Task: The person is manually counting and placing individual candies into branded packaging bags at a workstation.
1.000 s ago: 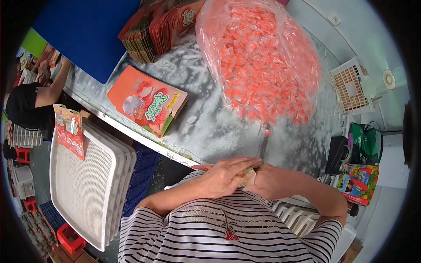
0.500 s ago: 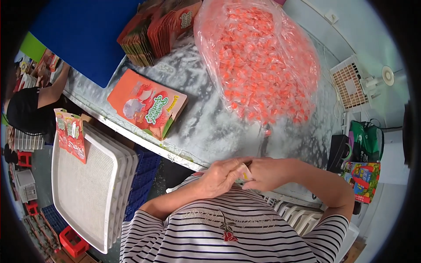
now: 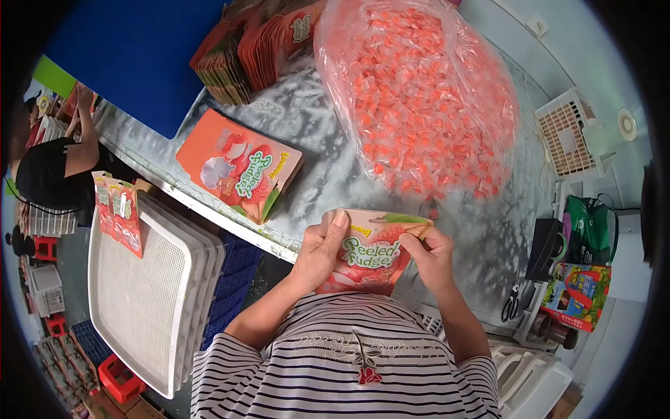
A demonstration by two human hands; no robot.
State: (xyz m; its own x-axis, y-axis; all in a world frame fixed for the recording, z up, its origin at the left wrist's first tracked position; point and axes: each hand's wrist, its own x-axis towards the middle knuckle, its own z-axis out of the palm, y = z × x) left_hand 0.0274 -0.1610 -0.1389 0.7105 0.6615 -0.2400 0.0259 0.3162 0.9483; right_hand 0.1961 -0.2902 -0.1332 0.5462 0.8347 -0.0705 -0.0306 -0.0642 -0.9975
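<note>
Near the table's front edge, a red-and-pink printed pouch [image 3: 370,269] is held in front of my striped shirt, its fruit picture facing up. My left hand [image 3: 317,255] grips its left side, thumb on the printed face. At the other upper corner my right hand [image 3: 434,260] pinches the edge between thumb and fingers. Whether the pouch has anything inside, I cannot tell. A flat stack of like pouches [image 3: 234,164] lies on the table to the left. Beyond my hands sits a large clear plastic bag [image 3: 433,105] full of small wrapped orange-red pieces.
Upright bundles of pouches [image 3: 279,45] stand beside a blue board [image 3: 125,56] at the back. Stacked white trays [image 3: 143,300] are at my left, with a pouch strip [image 3: 120,216] hanging over them. A co-worker [image 3: 52,171] is farther left. Black scissors [image 3: 511,304] hang at right.
My hands, earlier close together at the table edge over a mostly hidden pouch, have moved apart. The pouch now shows its printed face between them. The view has shifted slightly.
</note>
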